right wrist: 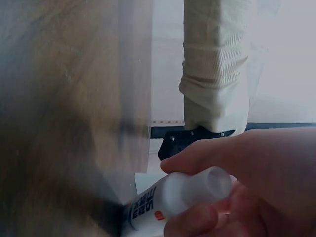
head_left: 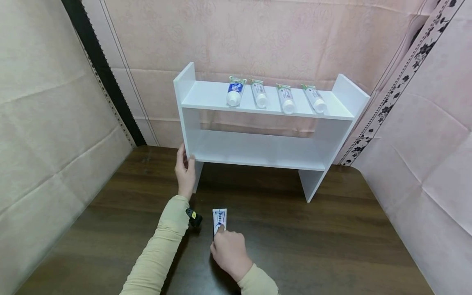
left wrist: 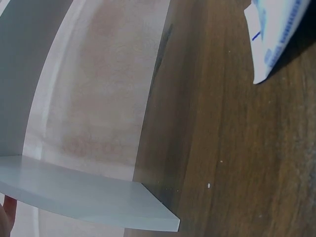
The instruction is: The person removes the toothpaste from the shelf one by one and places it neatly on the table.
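My left hand (head_left: 185, 174) grips the left side panel of a white two-tier shelf (head_left: 258, 148), thumb at the panel's front edge. Below the shelf, my right hand (head_left: 230, 252) holds a white toothpaste tube (head_left: 219, 216) with blue print, its flat end pointing toward the shelf. In the right wrist view the tube's white cap (right wrist: 197, 191) lies between thumb and fingers. The left wrist view catches the tube's flat crimped end over the wooden table, plus a little of the left hand's fingers (left wrist: 7, 215) beside the panel.
On the top tier several capped tubes lie in a row, caps to the front: a blue-labelled tube (head_left: 234, 91) at left, then white ones such as the rightmost tube (head_left: 314, 99). A dark wooden table (head_left: 332, 237) carries the shelf. Pale cloth walls (head_left: 55, 123) enclose it.
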The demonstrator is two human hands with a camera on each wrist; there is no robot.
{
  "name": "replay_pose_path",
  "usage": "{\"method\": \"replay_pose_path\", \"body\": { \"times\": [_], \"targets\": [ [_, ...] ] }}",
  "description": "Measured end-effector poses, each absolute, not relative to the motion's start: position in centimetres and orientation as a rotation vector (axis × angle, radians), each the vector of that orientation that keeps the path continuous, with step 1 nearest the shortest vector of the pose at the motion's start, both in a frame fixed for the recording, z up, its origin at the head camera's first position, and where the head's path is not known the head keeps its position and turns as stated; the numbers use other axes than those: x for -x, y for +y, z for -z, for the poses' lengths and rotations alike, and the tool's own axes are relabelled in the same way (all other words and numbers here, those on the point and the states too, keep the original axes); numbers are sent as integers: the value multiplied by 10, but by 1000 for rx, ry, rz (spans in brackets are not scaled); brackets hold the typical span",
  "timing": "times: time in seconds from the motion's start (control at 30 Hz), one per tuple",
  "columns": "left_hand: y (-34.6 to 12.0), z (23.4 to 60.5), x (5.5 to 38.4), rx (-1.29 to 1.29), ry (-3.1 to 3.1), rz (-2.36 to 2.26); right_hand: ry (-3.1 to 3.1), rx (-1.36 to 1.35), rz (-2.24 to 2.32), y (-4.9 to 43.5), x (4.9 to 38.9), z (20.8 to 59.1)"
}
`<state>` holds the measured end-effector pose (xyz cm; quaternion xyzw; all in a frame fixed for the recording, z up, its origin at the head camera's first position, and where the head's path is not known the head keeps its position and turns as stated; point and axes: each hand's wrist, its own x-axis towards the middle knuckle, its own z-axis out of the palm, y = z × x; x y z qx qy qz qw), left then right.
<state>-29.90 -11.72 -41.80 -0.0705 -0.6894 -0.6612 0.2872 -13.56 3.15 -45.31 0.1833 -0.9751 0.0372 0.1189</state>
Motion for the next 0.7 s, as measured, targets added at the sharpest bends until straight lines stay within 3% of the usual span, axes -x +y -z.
{"method": "replay_pose_path", "body": {
  "times": [0.7],
  "targets": [
    [-118,419,300,177,-1852,1767,-2882,-586,-59,23,132,468]
  ]
}}
